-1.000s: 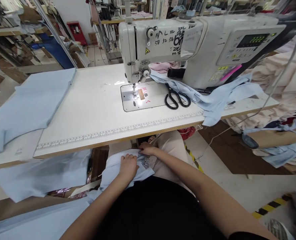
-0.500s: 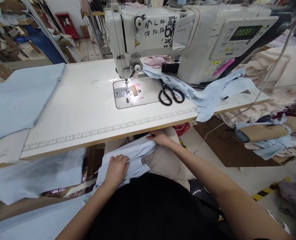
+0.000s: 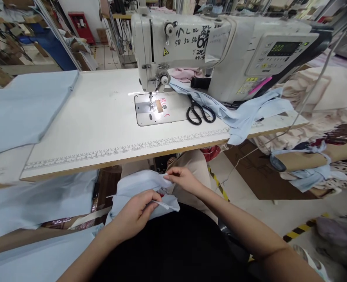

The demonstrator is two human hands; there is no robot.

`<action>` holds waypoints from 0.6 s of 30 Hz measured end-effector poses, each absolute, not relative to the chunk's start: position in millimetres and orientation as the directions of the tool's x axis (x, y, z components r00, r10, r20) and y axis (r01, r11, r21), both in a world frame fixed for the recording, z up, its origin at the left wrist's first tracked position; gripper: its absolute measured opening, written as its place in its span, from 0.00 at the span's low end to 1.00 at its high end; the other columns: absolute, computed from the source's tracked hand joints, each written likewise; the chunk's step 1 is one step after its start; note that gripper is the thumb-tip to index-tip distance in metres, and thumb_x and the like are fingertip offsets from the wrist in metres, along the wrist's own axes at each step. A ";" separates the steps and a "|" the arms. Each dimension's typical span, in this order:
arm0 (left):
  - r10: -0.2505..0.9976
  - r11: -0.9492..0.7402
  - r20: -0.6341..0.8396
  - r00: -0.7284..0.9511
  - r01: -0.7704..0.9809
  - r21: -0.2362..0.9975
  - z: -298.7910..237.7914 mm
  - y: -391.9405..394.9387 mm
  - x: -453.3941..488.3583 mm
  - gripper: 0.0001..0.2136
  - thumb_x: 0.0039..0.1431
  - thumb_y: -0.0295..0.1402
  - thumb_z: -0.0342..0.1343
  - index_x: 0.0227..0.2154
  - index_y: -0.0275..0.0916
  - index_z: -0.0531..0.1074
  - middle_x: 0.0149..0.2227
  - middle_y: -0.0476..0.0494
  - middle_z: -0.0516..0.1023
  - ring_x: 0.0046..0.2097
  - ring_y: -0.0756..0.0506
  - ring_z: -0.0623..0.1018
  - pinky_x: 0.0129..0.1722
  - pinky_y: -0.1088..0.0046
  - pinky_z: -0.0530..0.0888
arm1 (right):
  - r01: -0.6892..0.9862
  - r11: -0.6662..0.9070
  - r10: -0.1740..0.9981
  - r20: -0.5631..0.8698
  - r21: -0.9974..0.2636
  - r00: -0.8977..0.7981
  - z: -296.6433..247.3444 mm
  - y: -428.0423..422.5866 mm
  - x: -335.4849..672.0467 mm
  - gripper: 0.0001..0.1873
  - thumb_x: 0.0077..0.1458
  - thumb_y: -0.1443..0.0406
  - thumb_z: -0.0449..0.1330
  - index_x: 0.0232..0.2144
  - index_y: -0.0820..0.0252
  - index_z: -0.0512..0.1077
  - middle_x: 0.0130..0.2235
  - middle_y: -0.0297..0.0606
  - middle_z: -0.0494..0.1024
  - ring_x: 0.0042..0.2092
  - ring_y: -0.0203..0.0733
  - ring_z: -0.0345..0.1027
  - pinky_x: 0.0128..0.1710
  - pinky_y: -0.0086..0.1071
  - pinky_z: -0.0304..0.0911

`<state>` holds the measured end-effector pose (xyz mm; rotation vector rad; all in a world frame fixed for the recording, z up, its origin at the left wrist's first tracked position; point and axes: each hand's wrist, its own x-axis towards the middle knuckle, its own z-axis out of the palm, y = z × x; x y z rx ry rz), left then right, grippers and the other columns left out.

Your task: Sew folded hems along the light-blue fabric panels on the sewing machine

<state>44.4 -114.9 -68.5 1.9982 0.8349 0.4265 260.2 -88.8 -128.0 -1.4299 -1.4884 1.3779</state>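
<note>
A light blue piece of fabric lies across my lap, just below the front edge of the sewing table. My left hand pinches a near edge of it between thumb and fingers. At its far right corner, the fingertips of my right hand are closed on the same cloth. Between the two hands the layers stand apart, and a small patterned patch shows in the gap. The sewing machine stands beyond, its needle over a metal plate with no cloth under it.
Black-handled scissors lie right of the needle, against a strip of blue fabric. Folded blue fabric covers the table's left end. More blue cloth hangs below at left. A cable runs down at right.
My left hand has gone from lying on the fabric to pinching its near edge. My right hand has moved slightly left and down, and the layers have parted. The machine's display reading differs.
</note>
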 end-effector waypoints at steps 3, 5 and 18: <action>0.732 -0.381 0.029 0.680 0.375 0.845 -75.3 -118.0 48.3 0.09 0.64 0.28 0.46 0.37 0.42 0.72 0.34 0.50 0.75 0.37 0.50 0.75 0.38 0.76 0.71 | 0.168 -0.187 0.937 -0.227 -0.968 -0.266 -113.9 -115.8 252.3 0.19 0.54 0.51 0.57 0.28 0.62 0.73 0.26 0.32 0.72 0.28 0.35 0.64 0.29 0.28 0.61; 0.745 -0.396 0.068 0.664 0.358 0.846 -83.8 -120.0 50.0 0.07 0.63 0.29 0.50 0.37 0.43 0.73 0.33 0.50 0.75 0.35 0.50 0.75 0.37 0.77 0.70 | 0.121 -0.210 0.928 -0.237 -0.970 -0.289 -107.3 -127.9 249.7 0.21 0.53 0.49 0.57 0.28 0.62 0.73 0.25 0.32 0.71 0.27 0.34 0.62 0.29 0.28 0.60; 0.672 -0.643 0.355 0.650 0.275 0.715 -94.0 -142.5 56.5 0.06 0.62 0.25 0.48 0.36 0.40 0.69 0.29 0.49 0.74 0.31 0.51 0.74 0.30 0.78 0.71 | 0.178 -0.071 0.960 -0.116 -0.982 -0.255 -82.1 -163.7 250.7 0.11 0.60 0.60 0.55 0.30 0.59 0.72 0.31 0.34 0.72 0.35 0.37 0.65 0.37 0.30 0.60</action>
